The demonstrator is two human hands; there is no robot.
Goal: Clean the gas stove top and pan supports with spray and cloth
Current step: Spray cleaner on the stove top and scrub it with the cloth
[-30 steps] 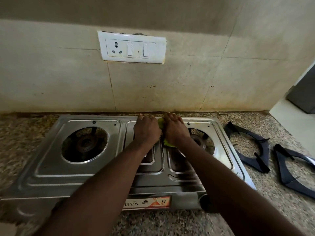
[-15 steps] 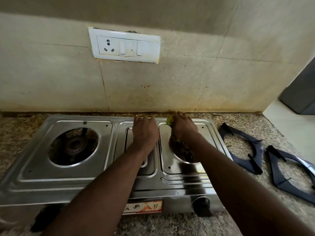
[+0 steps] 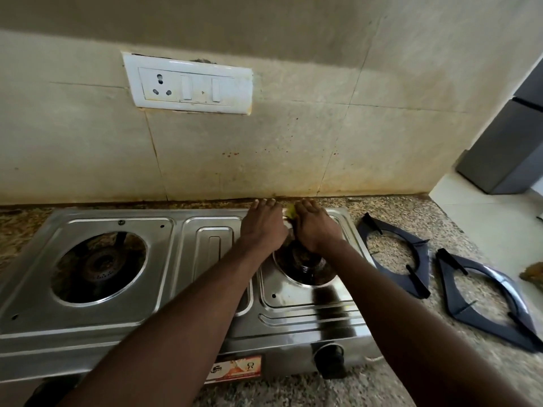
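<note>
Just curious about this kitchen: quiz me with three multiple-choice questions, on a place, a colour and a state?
1. Where do the two pan supports lie? A on the burners; B on the countertop right of the stove; C in a sink.
2. What colour is the cloth? A red; B blue; C yellow-green.
3. The left burner is: A bare; B lit; C under a pot.
Answers: B, both lie on the speckled stone; C, a yellow-green bit shows at the stove's back edge; A, nothing sits over it.
</note>
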